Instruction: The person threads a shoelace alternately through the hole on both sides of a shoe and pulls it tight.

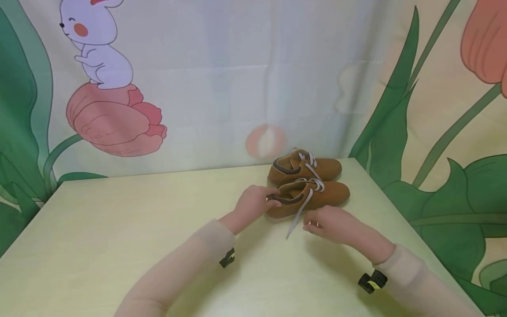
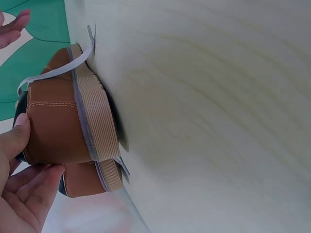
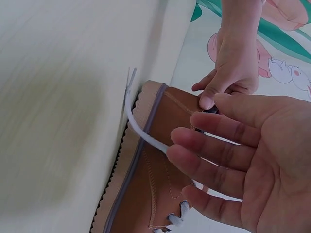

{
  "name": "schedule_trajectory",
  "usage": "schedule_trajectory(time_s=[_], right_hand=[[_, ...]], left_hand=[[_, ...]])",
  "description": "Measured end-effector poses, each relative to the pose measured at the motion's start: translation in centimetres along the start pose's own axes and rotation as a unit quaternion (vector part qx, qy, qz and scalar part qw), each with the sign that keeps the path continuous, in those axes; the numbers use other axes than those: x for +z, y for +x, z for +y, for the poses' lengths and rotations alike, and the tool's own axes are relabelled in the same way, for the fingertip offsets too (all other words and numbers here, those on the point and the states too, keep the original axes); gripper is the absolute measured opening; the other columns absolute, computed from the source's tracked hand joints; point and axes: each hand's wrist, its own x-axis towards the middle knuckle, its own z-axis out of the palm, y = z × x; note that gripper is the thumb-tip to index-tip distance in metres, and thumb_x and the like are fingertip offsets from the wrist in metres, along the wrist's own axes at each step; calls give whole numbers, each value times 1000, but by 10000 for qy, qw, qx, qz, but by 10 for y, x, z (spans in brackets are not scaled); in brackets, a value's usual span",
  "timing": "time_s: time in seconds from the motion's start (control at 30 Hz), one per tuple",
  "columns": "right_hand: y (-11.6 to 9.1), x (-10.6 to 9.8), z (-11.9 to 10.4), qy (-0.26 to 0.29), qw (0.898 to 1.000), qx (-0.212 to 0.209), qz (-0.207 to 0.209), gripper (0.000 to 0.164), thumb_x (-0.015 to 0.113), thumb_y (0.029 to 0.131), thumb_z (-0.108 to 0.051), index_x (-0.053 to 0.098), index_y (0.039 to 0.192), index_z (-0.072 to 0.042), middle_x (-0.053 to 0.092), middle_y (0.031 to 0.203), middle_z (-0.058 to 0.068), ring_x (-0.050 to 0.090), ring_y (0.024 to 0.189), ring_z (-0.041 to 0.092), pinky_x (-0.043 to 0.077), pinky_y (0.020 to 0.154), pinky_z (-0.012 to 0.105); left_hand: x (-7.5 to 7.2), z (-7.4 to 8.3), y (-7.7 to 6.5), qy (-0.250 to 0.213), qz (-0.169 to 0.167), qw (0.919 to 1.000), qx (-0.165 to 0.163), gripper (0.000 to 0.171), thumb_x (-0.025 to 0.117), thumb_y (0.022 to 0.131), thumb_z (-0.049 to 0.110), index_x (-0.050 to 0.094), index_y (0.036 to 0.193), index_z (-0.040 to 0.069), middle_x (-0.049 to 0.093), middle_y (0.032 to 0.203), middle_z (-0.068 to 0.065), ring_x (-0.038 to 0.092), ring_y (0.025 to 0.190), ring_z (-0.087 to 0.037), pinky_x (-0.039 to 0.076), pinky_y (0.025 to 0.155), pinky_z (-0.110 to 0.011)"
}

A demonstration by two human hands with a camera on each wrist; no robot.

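Observation:
Two brown lace-up shoes stand side by side, toes to the right, at the table's far right. The heel collar of the nearer shoe [image 1: 328, 194] is pinched by my left hand [image 1: 255, 203], its thumb [image 2: 18, 133] on the rim. A light grey lace [image 2: 60, 69] hangs down that shoe's near side, its tip at the tabletop. Beside the shoe is my right hand [image 1: 332, 223], fingers loosely bent and holding nothing; in the right wrist view a fingertip overlaps the lace. The farther shoe [image 1: 330, 168] sits right behind, with its lace tied over the tongue.
The pale yellow table [image 1: 119, 229] reaches back to a printed curtain [image 1: 214, 88] with a rabbit and tulips. Close to the shoes' toes runs the table's right edge, with a green leaf-print cloth [image 1: 447, 229] beyond it.

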Motion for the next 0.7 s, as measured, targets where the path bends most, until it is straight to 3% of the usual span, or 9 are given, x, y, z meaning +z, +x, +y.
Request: schedule_trajectory(time_s=[0.23, 0.43, 0.6, 0.7], right_hand=[[3, -3, -1, 30, 10000, 38, -27, 11, 67, 98, -19, 74, 96, -10, 61, 70, -8, 42, 60, 1, 39, 58, 19], [8, -6, -5, 127, 9998, 138, -94, 14, 66, 99, -20, 75, 99, -9, 66, 74, -7, 44, 62, 2, 40, 60, 19], [15, -5, -8, 156, 9993, 231, -254, 15, 67, 99, -20, 76, 101, -9, 71, 80, -5, 48, 65, 3, 44, 63, 20], [18, -6, -8, 98, 9995, 189, -233, 15, 66, 100, -21, 76, 101, -9, 73, 83, -5, 52, 67, 3, 48, 66, 21]], left_hand=[[2, 4, 11, -133, -55, 9999, -85, 34, 78, 90, 27, 75, 120, 11, 80, 99, -7, 62, 75, -14, 51, 71, -27], [2, 4, 18, -194, -58, 9997, -120, 33, 78, 90, 26, 75, 120, 11, 79, 107, -7, 70, 89, -19, 56, 83, -33], [3, 3, 23, -212, -120, 9997, -63, 32, 77, 91, 26, 75, 119, 12, 79, 106, -7, 69, 88, -20, 55, 83, -34], [0, 1, 23, -343, -238, 9991, 23, 39, 77, 91, 25, 71, 127, 11, 78, 113, -9, 71, 99, -23, 56, 90, -37]])
